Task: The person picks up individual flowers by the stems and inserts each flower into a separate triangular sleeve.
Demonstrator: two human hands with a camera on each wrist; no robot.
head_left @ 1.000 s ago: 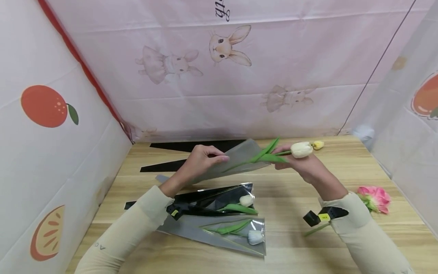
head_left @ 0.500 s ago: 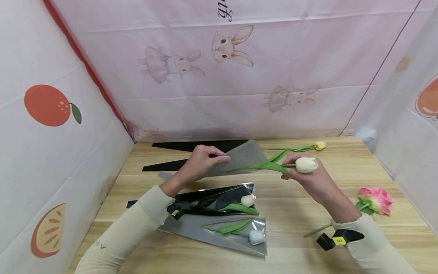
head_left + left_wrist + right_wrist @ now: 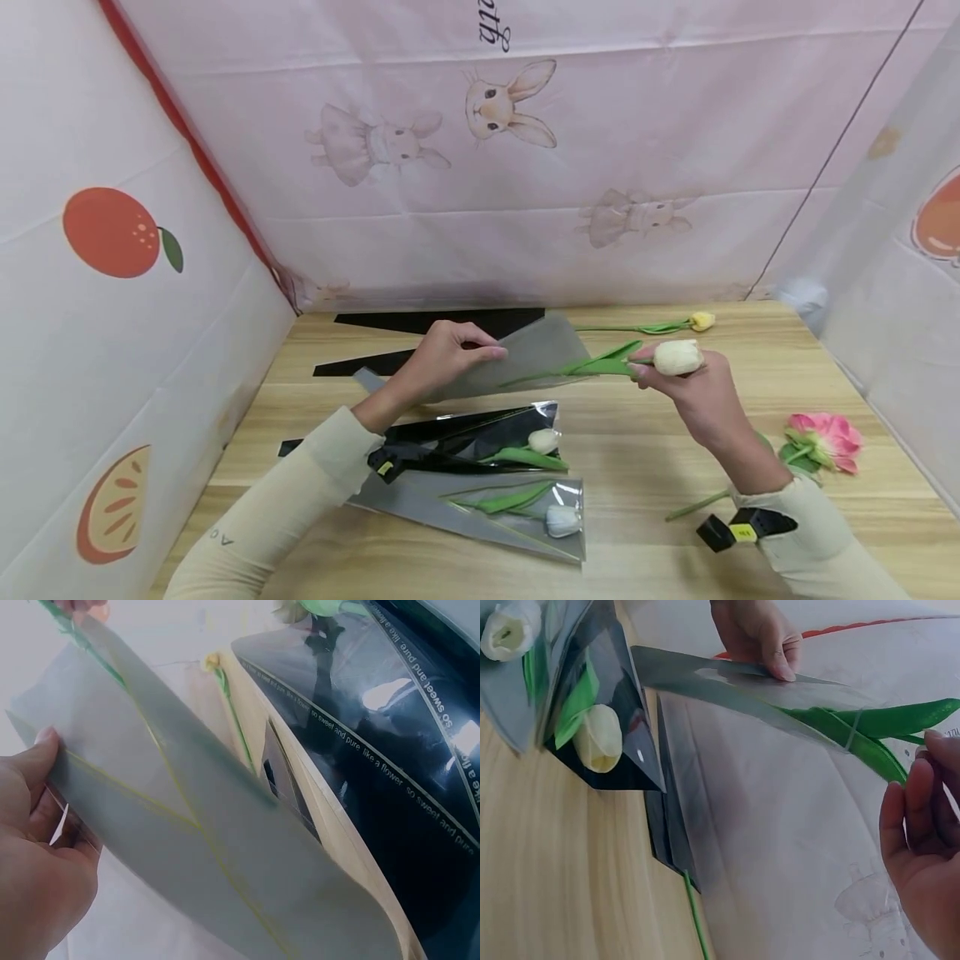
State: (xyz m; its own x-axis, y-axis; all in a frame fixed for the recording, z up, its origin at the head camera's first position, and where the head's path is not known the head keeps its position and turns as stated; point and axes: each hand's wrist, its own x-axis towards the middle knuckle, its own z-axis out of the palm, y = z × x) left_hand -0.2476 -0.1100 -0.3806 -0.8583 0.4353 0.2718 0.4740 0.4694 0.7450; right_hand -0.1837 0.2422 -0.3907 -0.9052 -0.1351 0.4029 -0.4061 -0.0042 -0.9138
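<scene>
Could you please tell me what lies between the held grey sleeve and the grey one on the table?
The black sleeve with a white tulip inside, seen in the head view.

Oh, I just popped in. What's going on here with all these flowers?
A person is handling a flower and its wrapping. The left grip holds a gray wrapper, while the right grip pinches a white tulip near its bloom. The lower stem is inside the wrapper; the bloom is outside. On the table lie a black-wrapped tulip and a gray-wrapped tulip, plus an unwrapped yellow tulip and pink flower.
</scene>
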